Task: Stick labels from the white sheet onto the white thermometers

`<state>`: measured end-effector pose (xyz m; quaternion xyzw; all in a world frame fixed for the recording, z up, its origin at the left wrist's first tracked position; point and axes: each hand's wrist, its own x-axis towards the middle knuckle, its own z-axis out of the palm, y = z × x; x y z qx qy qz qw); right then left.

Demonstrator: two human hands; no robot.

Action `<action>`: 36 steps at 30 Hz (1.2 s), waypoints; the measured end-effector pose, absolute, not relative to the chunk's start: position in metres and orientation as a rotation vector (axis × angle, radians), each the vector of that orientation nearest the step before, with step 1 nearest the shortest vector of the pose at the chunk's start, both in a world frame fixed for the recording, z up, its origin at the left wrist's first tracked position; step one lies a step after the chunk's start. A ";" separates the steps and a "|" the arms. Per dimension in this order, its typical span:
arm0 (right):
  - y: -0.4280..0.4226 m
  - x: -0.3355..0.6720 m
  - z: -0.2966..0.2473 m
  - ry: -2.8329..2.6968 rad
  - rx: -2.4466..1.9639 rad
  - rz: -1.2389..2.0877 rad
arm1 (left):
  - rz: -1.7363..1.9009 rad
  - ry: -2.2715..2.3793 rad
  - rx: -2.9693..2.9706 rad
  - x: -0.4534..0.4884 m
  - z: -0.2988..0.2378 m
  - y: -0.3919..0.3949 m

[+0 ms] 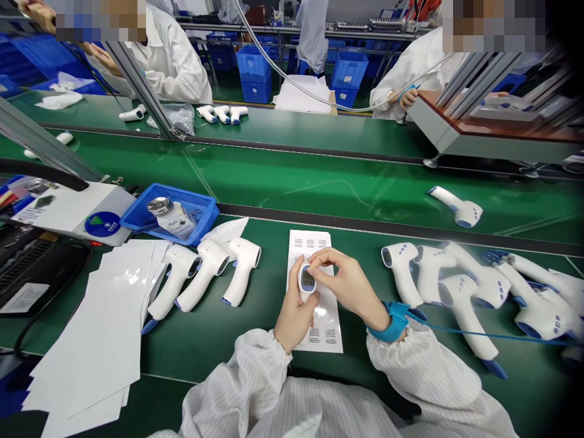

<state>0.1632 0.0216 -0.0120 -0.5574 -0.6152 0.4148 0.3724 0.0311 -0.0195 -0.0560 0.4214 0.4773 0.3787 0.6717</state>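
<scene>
My left hand (294,310) is wrapped round a white forehead thermometer (307,281), its oval end with a dark display window facing up. My right hand (349,280) wears a blue wrist strap (392,322); its thumb and index finger are pinched together at the upper edge of the display. Whatever may be between those fingertips is too small to make out. Under both hands lies a white label sheet (326,340) with printed text. To the left rest several white thermometers (244,267), and more thermometers (401,274) lie to the right.
A blue tray (207,222) with a metal-topped bottle (177,219) stands at the left, near stacked white sheets (104,316) and a white device (86,207). Beyond runs a green conveyor belt (292,173) carrying one thermometer (458,207). Two people in white coats work across it.
</scene>
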 end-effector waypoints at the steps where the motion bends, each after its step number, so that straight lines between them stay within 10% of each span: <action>1: 0.021 0.163 -0.012 -1.578 -1.430 1.065 | 0.851 1.077 0.950 0.031 -0.056 -0.019; 36: 0.021 0.161 -0.035 -1.768 -1.226 0.956 | 0.974 1.043 0.736 0.030 -0.055 -0.021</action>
